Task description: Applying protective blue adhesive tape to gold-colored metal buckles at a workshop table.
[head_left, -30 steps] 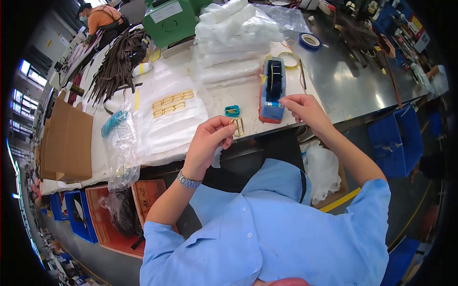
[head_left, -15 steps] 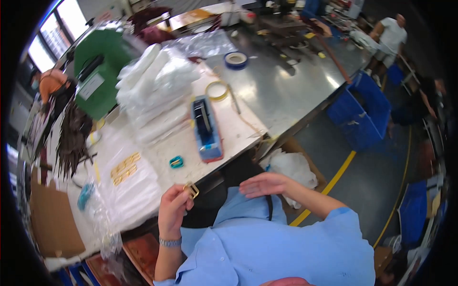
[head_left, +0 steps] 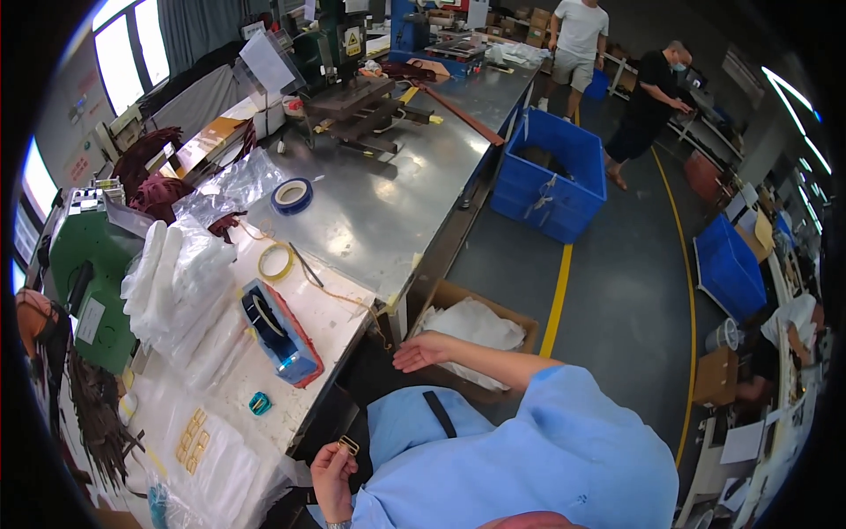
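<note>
My left hand [head_left: 332, 479] pinches a small gold metal buckle [head_left: 349, 445] between thumb and fingers, just off the bench's front edge. Further right, my right hand [head_left: 425, 351] is held out with its fingers straight and nothing in it, above the dark gap beside an open carton. On the white bench top, several gold buckles [head_left: 191, 439] lie in rows on a white plastic sheet [head_left: 220, 467]. Near them sits a small teal object [head_left: 259, 404], perhaps a tape roll. A blue and red tape dispenser [head_left: 282, 333] stands by the bench edge.
Stacked white plastic bags [head_left: 181, 291] lie beside a green machine [head_left: 92, 282]. A yellow tape roll [head_left: 276, 262] and a blue one [head_left: 292, 197] rest further back. A carton [head_left: 529, 322] holding white plastic and a blue crate [head_left: 551, 189] stand on the floor. Two people stand beyond.
My view has swung to the right, so the bench things sit further left. My left hand still pinches the buckle, and my right hand stays outstretched.
</note>
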Available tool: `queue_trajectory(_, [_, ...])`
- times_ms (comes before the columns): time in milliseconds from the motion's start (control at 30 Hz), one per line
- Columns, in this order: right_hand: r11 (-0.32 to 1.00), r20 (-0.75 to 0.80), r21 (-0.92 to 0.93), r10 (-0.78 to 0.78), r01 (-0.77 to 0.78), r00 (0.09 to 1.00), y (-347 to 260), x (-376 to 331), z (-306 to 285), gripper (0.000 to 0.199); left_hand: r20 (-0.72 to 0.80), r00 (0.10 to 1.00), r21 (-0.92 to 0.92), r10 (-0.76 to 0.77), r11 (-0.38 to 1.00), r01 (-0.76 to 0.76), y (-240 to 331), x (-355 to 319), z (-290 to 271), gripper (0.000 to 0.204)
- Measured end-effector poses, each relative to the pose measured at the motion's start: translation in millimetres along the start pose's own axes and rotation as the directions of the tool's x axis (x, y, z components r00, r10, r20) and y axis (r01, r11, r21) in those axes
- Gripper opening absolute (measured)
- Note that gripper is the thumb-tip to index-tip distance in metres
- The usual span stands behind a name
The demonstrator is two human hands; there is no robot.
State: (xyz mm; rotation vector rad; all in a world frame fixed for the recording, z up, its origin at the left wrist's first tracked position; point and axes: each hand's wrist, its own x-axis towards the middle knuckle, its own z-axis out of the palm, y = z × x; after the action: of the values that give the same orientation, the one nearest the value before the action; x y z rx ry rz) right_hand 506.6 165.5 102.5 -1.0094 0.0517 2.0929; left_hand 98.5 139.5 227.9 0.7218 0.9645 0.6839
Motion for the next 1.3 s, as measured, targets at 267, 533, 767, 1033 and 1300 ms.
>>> queue_trajectory(267, [0.114,-0.008,-0.99,-0.636,0.084,0.771,84.1,16.1,37.3,0.099,0.026,0.999,-0.033,-0.038,0.999,0.039,-16.6,15.9,-7.0,0.009])
queue_trajectory(533, [-0.167,-0.077,-0.958,-0.632,-0.232,0.771,89.2,-15.0,105.5,0.098,0.088,0.994,-0.025,-0.071,0.997,0.073,-22.2,31.2,9.6,0.009])
queue_trajectory(767, [-0.071,-0.081,-0.984,-0.649,-0.166,0.757,67.6,-2.9,86.4,0.109,0.103,0.991,-0.017,-0.09,0.996,0.093,-30.0,37.4,7.8,0.01])
queue_trajectory(1033, [0.395,0.098,-0.869,-0.453,0.297,0.886,44.1,15.4,51.8,0.137,0.084,0.992,-0.011,-0.097,0.995,0.099,-33.7,40.0,3.5,0.011])
queue_trajectory(1300, [0.407,0.041,-0.877,-0.465,0.255,0.884,51.9,41.0,28.2,0.139,0.066,0.99,-0.052,-0.124,0.991,0.127,-39.4,41.2,-1.5,0.011])
